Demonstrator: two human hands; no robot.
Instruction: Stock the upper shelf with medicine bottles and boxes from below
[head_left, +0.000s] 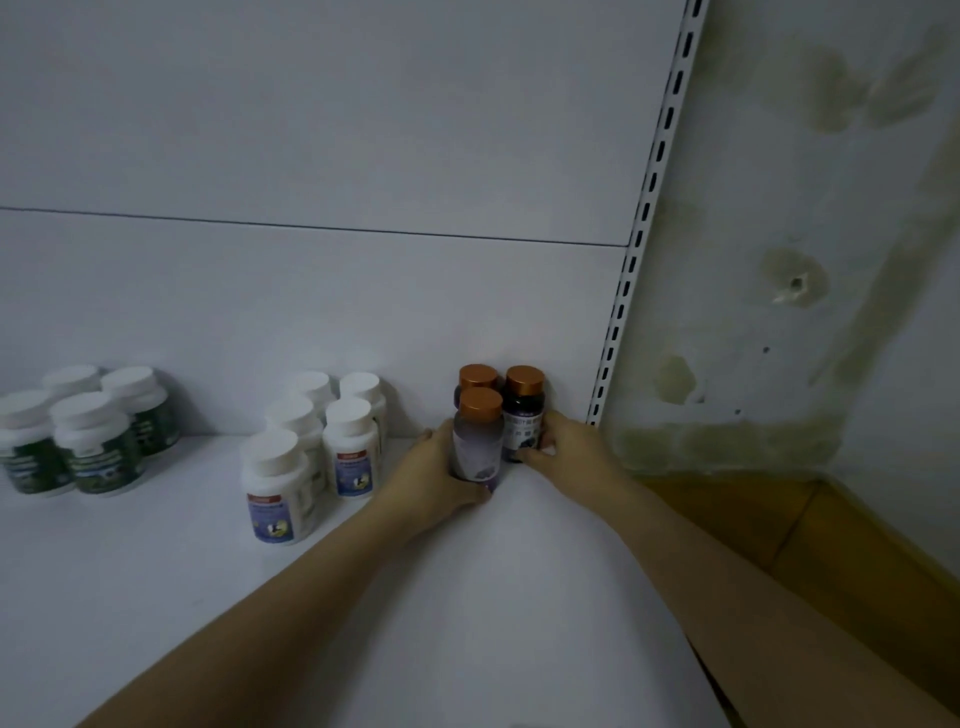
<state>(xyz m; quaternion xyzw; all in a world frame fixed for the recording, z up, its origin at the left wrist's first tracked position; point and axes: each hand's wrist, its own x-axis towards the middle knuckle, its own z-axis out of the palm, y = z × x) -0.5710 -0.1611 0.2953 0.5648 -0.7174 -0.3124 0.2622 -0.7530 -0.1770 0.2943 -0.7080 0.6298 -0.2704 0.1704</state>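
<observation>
Gripping the front bottle (478, 441), left hand (431, 480); right hand (569, 447) curled round the dark bottle (524, 415) beside it.

Glossy plastic bottles (477, 441) with metallic copper caps (480, 404) stand on a smooth, matt white shelf (493, 597) beside a stained, rough wall (805, 234).

White shelf (156, 597) carries green-label bottles (98, 460); purple-label bottles (275, 493); copper-capped bottles (524, 402).
</observation>
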